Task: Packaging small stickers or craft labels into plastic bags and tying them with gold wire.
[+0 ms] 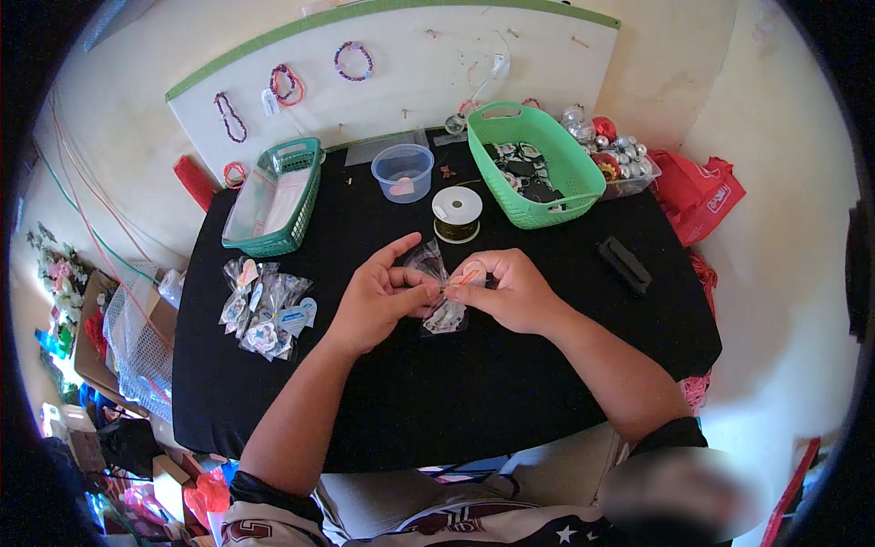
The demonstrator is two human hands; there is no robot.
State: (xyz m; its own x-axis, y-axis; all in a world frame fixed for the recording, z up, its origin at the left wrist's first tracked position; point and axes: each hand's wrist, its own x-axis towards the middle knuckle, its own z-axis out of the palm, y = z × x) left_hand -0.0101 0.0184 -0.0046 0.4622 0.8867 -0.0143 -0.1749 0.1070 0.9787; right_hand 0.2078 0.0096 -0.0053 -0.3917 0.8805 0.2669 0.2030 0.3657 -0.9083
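Over the middle of the black-covered table (396,403), my left hand (389,294) and my right hand (509,290) meet at the gathered neck of a small clear plastic bag (448,318). Printed cut-out pieces show through the bag's lower part, and its loose top fans out above the fingers. Both thumbs and fingertips pinch the neck, where a bit of tie shows. A pale heart-shaped tag (472,275) with orange print sits by my right fingers. My left index finger points up, away from the bag. The fingertips hide most of the tie.
Several tied bags with tags (270,311) lie left. Behind stand a dark green basket (311,198), a clear plastic tub (403,154), a wire spool (458,213) and a light green basket (533,219) of cut-outs. A black object (624,265) lies right. Christmas baubles (615,154) fill a box.
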